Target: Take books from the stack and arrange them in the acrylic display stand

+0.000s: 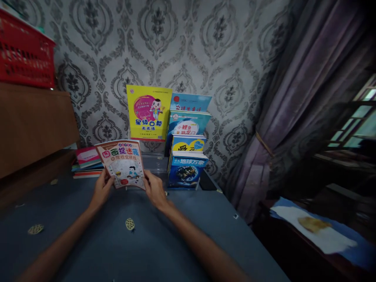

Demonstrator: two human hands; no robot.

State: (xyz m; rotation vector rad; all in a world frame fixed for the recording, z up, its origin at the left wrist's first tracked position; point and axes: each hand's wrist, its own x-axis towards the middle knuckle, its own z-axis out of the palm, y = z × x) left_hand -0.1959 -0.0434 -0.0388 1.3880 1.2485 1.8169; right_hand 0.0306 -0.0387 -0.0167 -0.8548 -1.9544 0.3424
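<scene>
Between my two hands I hold a thin picture book [123,162] with a brown border, its cover facing me and tilted a little. My left hand [102,187] grips its lower left edge, and my right hand [154,188] its lower right edge. Just behind it stands a clear stepped book rack [155,163]. On the rack's upper left rests a yellow workbook [149,113]. To the right, several books stand in tiers, with a blue book showing the earth [187,172] in front and light-blue books [188,123] behind.
A pile of books [87,162] lies on the dark table [158,243] at the left. A red basket [26,55] sits on a wooden cabinet [35,125]. Purple curtains [258,149] hang at the right, near a cloth with a yellowish item [313,224].
</scene>
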